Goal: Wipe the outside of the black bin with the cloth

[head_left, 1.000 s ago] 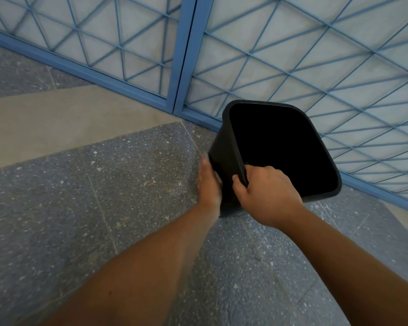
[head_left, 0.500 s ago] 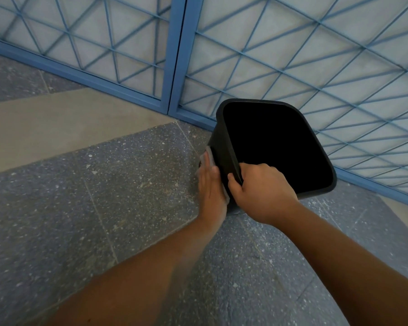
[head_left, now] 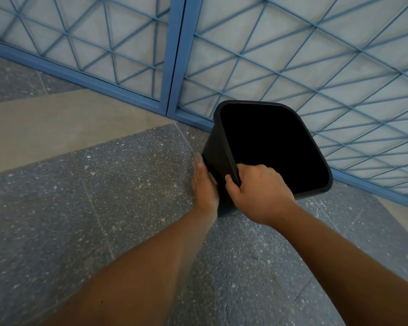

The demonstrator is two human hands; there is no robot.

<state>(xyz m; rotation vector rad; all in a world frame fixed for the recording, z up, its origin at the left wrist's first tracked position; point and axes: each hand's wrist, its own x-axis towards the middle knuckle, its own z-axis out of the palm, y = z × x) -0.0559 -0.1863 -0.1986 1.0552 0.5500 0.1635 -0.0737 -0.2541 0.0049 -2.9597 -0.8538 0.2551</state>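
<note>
The black bin (head_left: 216, 147) stands on the speckled floor, tilted toward me, its dark open mouth facing up. My right hand (head_left: 259, 191) grips the bin's near rim, thumb outside and fingers curled over the edge. My left hand (head_left: 204, 184) lies flat against the bin's left outer wall with straight fingers. A grey cloth (head_left: 199, 160) is pressed between that palm and the wall; only its edges show past the fingertips and beside the palm.
A blue metal lattice gate (head_left: 174, 55) with pale panels runs right behind the bin. Grey speckled floor tiles (head_left: 104, 208) spread to the left and toward me, with a beige strip (head_left: 57, 123) farther left.
My left hand with the cloth has slid forward along the bin's left wall. My right hand keeps its grip on the rim.
</note>
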